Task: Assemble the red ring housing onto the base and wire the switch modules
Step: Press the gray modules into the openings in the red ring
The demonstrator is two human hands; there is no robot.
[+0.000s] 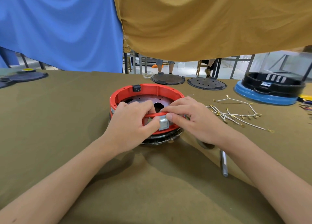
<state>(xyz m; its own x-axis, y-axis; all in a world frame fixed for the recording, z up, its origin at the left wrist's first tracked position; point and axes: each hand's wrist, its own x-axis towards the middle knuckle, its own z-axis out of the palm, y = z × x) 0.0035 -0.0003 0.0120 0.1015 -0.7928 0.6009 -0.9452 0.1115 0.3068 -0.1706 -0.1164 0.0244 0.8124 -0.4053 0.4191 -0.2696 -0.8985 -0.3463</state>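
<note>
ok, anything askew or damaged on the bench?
Nothing looks damaged. The white wire leads lie in a loose tangle right of the red ring housing, and the cloth is wrinkled near the housing.

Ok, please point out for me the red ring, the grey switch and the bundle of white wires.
red ring (152, 88): head view, on its far inner wall.
grey switch (163, 124): head view, on its front face, between the two thumbs.
white wires (236, 116): head view, on the middle of the bundle on the cloth.

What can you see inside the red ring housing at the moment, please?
Inside the red ring housing lies a dark perforated plate with larger cut-outs. The left hand and right hand cover its near part.
</note>
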